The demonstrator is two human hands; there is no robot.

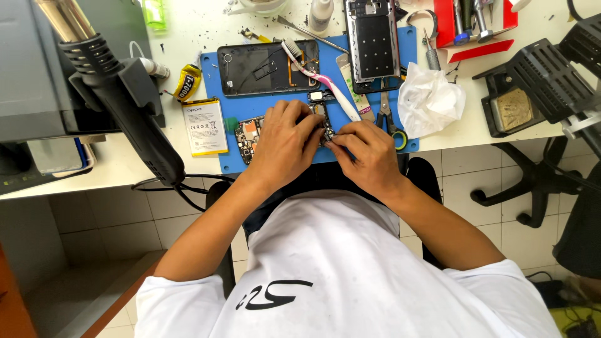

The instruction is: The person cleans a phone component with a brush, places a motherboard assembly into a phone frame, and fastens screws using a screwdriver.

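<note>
Left hand: my left hand (285, 141) lies curled over the small green and orange phone circuit board (250, 134), fingers bent down on its right part and pinning it to the blue rubber work mat (225, 109). Only the board's left end shows past my knuckles.

Right hand: my right hand (366, 150) has thumb and forefinger nipped nearly shut on something tiny at the board's right edge. It is too small for me to tell what it is, or whether I have truly got hold of it.

Where the board is: on the near part of the mat, just below the opened black phone body (263, 69) and just right of the flat white phone battery (205, 127).

Risk, slipping: I judge the pinch could skid off the edge, since so little of the part is between my fingertips; it could drop among the dark crumbs on the white table (188, 37).

Risk, bending: my left hand's weight sits on one end only, so a hard tug from the right could lever the board up or flex it.

Risk, neighbours: the pink and white toothbrush (322, 81) and the small scissors with the green and yellow handle (389, 119) lie close to my right hand; a jerk could knock them.

Risk, heat tool: the black hot air gun (128, 103) stands at my left elbow's side, its cable trailing beneath the table edge.
</note>
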